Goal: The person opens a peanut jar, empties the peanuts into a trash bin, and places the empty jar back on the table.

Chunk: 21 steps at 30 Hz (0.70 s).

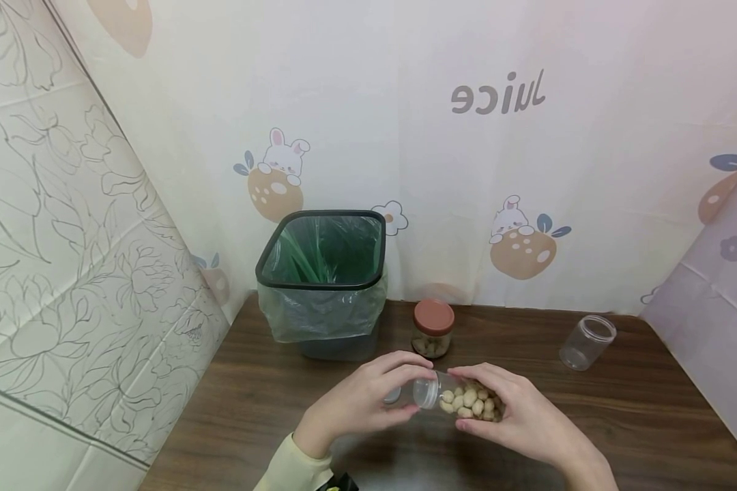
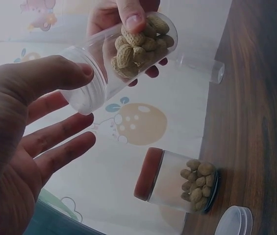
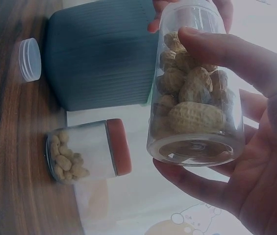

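Observation:
A clear plastic jar of peanuts is held tilted above the table, its ringed mouth end pointing left. My right hand grips the jar's body, thumb on one side and fingers round the other. At the mouth end my left hand has its thumb and forefinger on opposite sides, while its other fingers spread away from the jar. In the right wrist view the peanuts lie toward the jar's base. A translucent screw lid rests on the table, partly hidden behind my left hand in the head view.
Behind my hands stands a red-lidded jar with peanuts in its lower part. A bin with a green liner stands at the back left. An uncapped clear jar stands at the back right of the wooden table, before a printed curtain.

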{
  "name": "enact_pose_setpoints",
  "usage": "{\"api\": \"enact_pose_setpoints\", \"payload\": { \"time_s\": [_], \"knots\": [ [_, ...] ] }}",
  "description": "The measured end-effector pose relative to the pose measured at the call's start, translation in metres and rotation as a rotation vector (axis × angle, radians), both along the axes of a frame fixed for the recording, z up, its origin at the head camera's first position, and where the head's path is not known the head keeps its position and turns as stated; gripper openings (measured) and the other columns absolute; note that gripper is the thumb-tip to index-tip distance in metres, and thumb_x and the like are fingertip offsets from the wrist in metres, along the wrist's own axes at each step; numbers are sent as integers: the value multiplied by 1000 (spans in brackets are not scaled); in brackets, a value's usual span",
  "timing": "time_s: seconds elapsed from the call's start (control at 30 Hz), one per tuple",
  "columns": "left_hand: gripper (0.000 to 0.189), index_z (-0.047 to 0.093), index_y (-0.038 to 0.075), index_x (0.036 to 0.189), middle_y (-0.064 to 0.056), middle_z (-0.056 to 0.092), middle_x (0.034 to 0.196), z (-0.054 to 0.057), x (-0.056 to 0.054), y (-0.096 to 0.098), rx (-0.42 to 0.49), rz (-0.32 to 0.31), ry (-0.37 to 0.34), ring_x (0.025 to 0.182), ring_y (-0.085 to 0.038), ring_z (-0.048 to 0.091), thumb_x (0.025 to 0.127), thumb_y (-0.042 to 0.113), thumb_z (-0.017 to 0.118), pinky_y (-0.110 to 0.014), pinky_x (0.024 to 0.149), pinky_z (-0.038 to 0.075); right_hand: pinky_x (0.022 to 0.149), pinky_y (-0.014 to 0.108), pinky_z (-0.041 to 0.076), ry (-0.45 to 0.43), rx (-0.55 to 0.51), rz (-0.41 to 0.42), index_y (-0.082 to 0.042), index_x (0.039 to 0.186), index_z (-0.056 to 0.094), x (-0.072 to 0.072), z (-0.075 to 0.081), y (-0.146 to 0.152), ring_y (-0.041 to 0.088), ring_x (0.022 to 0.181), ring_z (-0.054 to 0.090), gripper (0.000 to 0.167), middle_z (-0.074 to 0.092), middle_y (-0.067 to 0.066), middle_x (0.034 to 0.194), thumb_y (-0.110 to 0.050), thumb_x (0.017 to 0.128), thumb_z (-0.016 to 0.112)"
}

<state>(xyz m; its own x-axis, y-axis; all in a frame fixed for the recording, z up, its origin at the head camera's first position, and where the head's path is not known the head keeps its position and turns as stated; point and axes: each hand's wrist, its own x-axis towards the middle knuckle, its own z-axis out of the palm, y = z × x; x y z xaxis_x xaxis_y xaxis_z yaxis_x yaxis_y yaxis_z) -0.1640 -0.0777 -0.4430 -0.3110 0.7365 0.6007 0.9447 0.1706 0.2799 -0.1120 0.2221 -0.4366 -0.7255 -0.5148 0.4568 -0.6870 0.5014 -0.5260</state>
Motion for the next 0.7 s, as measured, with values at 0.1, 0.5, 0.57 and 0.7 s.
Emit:
{"api": "enact_pose_setpoints", "payload": {
  "time_s": [0.1,0.5,0.57,0.7],
  "knots": [
    [52,64,14,141,-2,62,145,0,0,0,-4,4,-13,129,-7,61,93,12,86,-16,107,48,89,13,52,-3,-1,3,-27,145,65,0,0,0,5,102,69,69,70,-12,131,-25,85,98],
    [56,60,13,144,0,61,142,0,0,-2,-5,10,-82,118,-9,65,95,18,86,-14,100,50,89,13,52,3,-4,11,-27,146,65,0,0,0,5,102,70,70,70,-12,131,-24,84,98],
    [56,60,13,145,0,61,141,-1,0,-2,-5,11,-96,116,-9,65,95,19,86,-14,98,51,89,13,52,2,-2,10,-27,145,65,0,0,0,5,102,70,70,70,-12,131,-24,84,98],
    [56,60,13,145,1,62,139,-2,1,-2,1,14,-105,111,-5,64,95,20,86,-12,93,52,88,13,52,6,2,9,-27,145,65,0,0,-1,5,101,69,69,70,-13,130,-25,84,98]
  ]
}}
